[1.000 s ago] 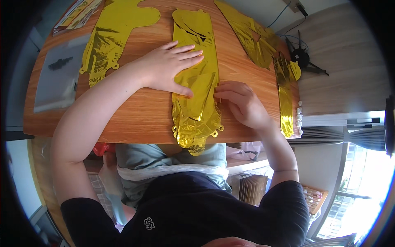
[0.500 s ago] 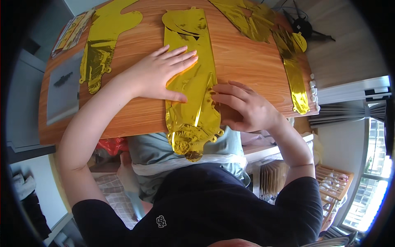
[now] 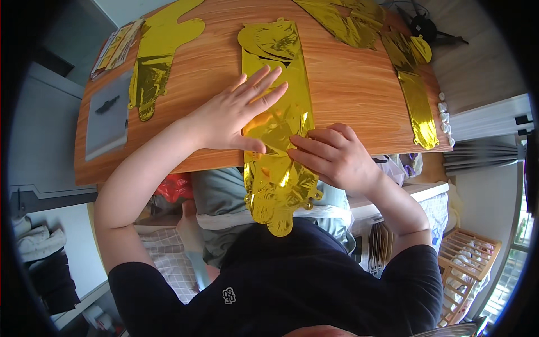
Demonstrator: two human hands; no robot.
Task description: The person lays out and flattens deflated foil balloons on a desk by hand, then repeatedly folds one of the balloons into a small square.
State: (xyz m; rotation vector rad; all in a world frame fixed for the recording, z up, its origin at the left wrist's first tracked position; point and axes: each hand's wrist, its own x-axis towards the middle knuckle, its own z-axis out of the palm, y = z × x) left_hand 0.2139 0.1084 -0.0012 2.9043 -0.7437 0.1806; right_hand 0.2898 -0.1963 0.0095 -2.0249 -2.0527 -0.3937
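Note:
A flat, shiny gold foil balloon (image 3: 272, 188) lies lengthwise on the wooden table in front of me, its rounded near end with small tabs hanging over the front edge toward my lap. My left hand (image 3: 238, 115) is spread over its middle, fingers apart and thumb stretched toward my right hand. Whether the whole left palm presses on the foil is hard to see. At the balloon's right side, my right hand (image 3: 342, 154) has bent fingers, the tips pinching creased foil beside the left thumb. A crumpled, folded flap covers the balloon's far end.
More gold foil balloons lie on the table (image 3: 359, 95): one at left (image 3: 151, 73), one at far right (image 3: 351, 28), another along the right edge (image 3: 412, 95). Printed sheets (image 3: 116, 48) and a clear bag (image 3: 106, 137) are at left; small white pieces (image 3: 443, 115) line the right edge.
The balloon has slid toward me and hangs further over the edge. My right hand has moved from its side onto the foil, fingertips closing there. The view has shifted slightly.

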